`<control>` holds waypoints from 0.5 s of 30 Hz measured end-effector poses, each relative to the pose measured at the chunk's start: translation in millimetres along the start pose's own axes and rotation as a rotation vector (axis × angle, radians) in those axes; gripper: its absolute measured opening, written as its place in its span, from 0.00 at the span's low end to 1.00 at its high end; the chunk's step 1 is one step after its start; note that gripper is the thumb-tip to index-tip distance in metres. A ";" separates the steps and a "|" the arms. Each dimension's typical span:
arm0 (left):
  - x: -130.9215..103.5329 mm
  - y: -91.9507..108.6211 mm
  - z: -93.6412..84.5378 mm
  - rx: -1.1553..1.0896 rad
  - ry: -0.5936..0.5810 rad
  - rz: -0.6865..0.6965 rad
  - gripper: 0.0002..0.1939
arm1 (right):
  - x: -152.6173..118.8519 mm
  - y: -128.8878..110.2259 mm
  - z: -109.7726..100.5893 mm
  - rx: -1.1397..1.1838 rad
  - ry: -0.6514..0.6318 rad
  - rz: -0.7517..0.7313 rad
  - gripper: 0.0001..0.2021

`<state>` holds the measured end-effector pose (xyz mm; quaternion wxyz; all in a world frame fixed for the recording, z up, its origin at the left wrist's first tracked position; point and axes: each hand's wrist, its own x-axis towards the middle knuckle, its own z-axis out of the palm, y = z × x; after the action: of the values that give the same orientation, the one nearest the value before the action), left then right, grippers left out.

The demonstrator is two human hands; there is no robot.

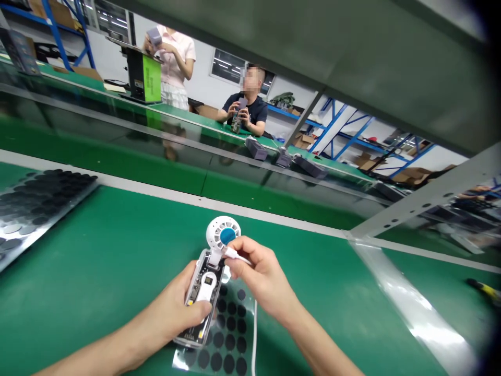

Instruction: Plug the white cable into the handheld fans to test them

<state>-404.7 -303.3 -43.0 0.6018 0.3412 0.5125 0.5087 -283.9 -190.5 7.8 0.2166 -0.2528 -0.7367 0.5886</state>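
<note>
My left hand (190, 308) is wrapped round a handheld fan (207, 284) with a see-through body, its thumb lying on the front. Circuit parts show through the body, and the round white fan head (223, 233) has a blue centre. Between thumb and fingers my right hand (260, 271) pinches a white cable plug (231, 253), close beside the neck of the fan. Whether the plug touches the fan I cannot tell. Below lies a clear sheet of black round stickers (230, 342), partly covered by the fan and my left hand. The white cable (254, 334) runs down its right edge.
More black round stickers on a sheet (43, 201) lie at the left. A metal frame post (426, 193) stands at the right, near a yellow and black tool (485, 290). Across the conveyor (172, 180), two people handle devices, with grey boxes (256, 149) nearby. A shelf (313, 57) hangs overhead.
</note>
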 end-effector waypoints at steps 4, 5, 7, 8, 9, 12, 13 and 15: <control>-2.7 4.1 -0.4 0.007 -0.027 -0.015 0.25 | 12.6 2.0 -7.1 0.146 -0.010 0.033 0.03; -3.0 3.9 -0.8 0.025 -0.031 -0.010 0.25 | 12.5 0.5 -8.3 0.157 -0.013 0.044 0.04; -3.2 2.0 -1.7 0.076 -0.033 0.017 0.23 | 7.8 -3.9 -8.3 0.100 -0.017 0.059 0.03; -3.1 0.6 -2.3 0.100 -0.034 0.032 0.23 | 3.5 -6.2 -7.0 0.036 -0.023 0.059 0.02; -2.9 -0.7 -2.8 0.118 -0.035 0.047 0.23 | -1.5 -8.2 -5.0 -0.050 -0.033 0.050 0.03; -2.3 -2.2 -3.8 0.137 -0.048 0.072 0.22 | -16.8 -10.8 3.9 -0.332 -0.067 -0.029 0.06; -2.2 -1.6 -3.8 0.141 -0.050 0.076 0.22 | -20.7 -10.6 6.8 -0.412 -0.073 -0.063 0.07; -2.2 1.1 -3.4 0.144 -0.055 0.077 0.21 | -25.5 -8.9 11.5 -0.532 -0.082 -0.124 0.07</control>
<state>-408.2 -305.6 -42.1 0.5696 0.4168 0.5174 0.4839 -272.3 -216.8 13.5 0.1483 -0.2311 -0.8876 0.3698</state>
